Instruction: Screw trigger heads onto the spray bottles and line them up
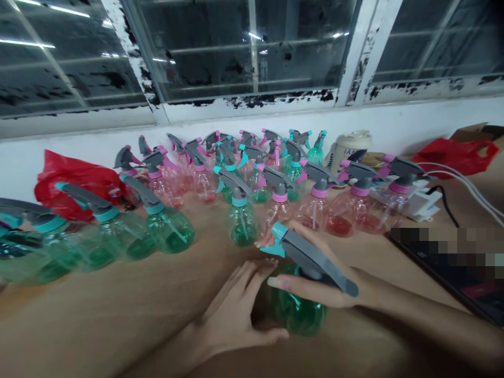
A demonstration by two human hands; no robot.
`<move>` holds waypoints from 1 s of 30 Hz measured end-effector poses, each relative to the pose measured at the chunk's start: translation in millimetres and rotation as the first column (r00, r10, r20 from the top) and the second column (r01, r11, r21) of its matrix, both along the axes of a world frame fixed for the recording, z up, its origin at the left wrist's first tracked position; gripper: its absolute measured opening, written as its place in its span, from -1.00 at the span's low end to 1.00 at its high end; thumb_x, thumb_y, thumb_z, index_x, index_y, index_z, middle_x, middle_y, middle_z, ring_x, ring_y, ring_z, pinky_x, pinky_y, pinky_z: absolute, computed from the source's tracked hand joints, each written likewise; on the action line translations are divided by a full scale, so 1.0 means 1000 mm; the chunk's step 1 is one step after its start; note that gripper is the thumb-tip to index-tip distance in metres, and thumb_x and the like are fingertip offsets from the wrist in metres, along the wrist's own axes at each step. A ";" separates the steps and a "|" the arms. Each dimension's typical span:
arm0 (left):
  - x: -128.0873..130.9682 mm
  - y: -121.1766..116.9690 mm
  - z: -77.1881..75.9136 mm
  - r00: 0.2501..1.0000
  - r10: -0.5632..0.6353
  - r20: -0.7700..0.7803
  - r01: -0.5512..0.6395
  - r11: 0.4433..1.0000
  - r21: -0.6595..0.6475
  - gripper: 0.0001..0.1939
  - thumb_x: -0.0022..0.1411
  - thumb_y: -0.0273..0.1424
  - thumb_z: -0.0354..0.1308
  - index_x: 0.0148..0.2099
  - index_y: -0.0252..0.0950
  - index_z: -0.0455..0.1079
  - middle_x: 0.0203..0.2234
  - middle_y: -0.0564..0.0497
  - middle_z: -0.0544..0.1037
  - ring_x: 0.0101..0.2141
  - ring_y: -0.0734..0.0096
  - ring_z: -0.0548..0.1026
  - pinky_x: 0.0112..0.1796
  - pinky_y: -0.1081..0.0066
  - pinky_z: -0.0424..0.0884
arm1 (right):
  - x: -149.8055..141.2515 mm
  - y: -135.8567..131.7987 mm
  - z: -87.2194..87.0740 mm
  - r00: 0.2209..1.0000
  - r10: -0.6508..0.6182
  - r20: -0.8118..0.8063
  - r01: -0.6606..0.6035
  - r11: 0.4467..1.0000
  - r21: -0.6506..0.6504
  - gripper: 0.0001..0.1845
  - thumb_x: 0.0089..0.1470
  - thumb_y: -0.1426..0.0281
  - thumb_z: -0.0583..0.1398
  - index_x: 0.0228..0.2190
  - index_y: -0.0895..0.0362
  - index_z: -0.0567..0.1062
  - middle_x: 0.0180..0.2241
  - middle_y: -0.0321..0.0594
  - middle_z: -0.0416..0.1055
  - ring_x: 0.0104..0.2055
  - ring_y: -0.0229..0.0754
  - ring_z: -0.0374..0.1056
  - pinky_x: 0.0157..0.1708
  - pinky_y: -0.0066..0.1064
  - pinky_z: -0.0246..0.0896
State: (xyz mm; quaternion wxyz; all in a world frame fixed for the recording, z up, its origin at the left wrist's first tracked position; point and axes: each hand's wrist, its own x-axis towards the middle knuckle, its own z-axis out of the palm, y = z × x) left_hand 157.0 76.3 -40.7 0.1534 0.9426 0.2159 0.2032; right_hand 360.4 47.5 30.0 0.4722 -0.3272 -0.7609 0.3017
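Head view shows the right hand (337, 300) gripping a green spray bottle (302, 314) around its neck, at the near part of the wooden table (118, 310); the left hand (230, 310), open, curves just beside it, before other spray bottles (241, 229)

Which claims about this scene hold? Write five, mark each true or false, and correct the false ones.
1. The right hand holds a green spray bottle. True.
2. No hand is open. False: the left hand is open beside that bottle.
3. A coffee cup stands behind pink spray bottles. True.
4. Red plastic shows only at the left. False: besides the left red plastic bag, there is a right red plastic bag.
5. Every collar is pink. False: some turquoise collars show.
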 end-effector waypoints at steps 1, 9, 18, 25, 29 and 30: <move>-0.004 0.004 0.002 1.000 0.010 -0.017 -0.010 1.000 0.011 -0.09 0.00 -0.10 0.28 0.26 -0.24 -0.09 0.07 -0.22 0.29 0.09 -0.08 0.26 0.05 -0.07 0.20 | 0.000 0.001 0.000 1.000 -0.016 0.007 0.016 1.000 0.007 -0.62 -0.07 0.41 0.25 -0.17 0.04 0.31 -0.29 -0.26 0.36 -0.29 -0.19 0.35 -0.30 -0.32 0.29; -0.014 0.019 0.003 0.988 0.151 -0.012 -0.151 0.988 0.031 -0.53 0.20 -0.34 0.12 0.14 -0.20 0.13 -0.03 -0.09 0.38 0.00 0.15 0.36 0.00 0.08 0.30 | 0.003 0.003 0.000 0.992 -0.124 0.031 0.123 0.992 0.034 -0.76 -0.05 0.34 0.24 -0.29 0.02 0.35 -0.39 -0.32 0.37 -0.38 -0.23 0.34 -0.36 -0.35 0.29; -0.012 0.018 -0.002 0.967 0.250 -0.037 -0.243 0.960 0.137 -0.74 0.28 -0.49 -0.02 0.02 -0.29 0.26 -0.12 -0.11 0.44 -0.10 0.16 0.42 -0.07 0.09 0.37 | 0.004 0.003 0.000 0.992 -0.095 0.078 0.088 0.992 0.096 -0.75 0.00 0.33 0.22 -0.21 0.02 0.40 -0.30 -0.24 0.42 -0.26 -0.15 0.39 -0.24 -0.30 0.33; -0.012 0.016 -0.003 0.968 0.224 -0.116 -0.196 0.957 0.213 -0.69 0.26 -0.43 0.06 0.06 -0.26 0.28 0.02 -0.13 0.40 0.01 0.09 0.38 -0.02 0.02 0.33 | 0.006 0.001 0.001 0.990 -0.072 0.122 0.074 0.997 -0.010 -0.71 0.04 0.31 0.21 -0.15 0.04 0.44 -0.30 -0.24 0.45 -0.32 -0.16 0.40 -0.30 -0.31 0.34; -0.012 0.014 -0.004 0.969 0.208 -0.135 -0.175 0.959 0.223 -0.59 0.25 -0.39 0.09 0.13 -0.30 0.23 0.09 -0.17 0.34 0.09 0.06 0.30 0.03 0.03 0.29 | 0.004 0.001 0.000 0.990 -0.106 0.096 0.106 0.994 0.010 -0.75 0.01 0.32 0.21 -0.20 0.06 0.45 -0.35 -0.24 0.44 -0.37 -0.17 0.40 -0.36 -0.31 0.33; -0.012 0.014 -0.004 0.970 0.200 -0.136 -0.167 0.961 0.221 -0.58 0.25 -0.39 0.10 0.14 -0.30 0.22 0.10 -0.17 0.33 0.11 0.06 0.28 0.04 0.04 0.29 | 0.003 0.001 0.000 0.988 -0.114 0.103 0.112 0.993 0.022 -0.76 0.01 0.33 0.21 -0.22 0.06 0.44 -0.35 -0.25 0.44 -0.36 -0.17 0.40 -0.36 -0.31 0.33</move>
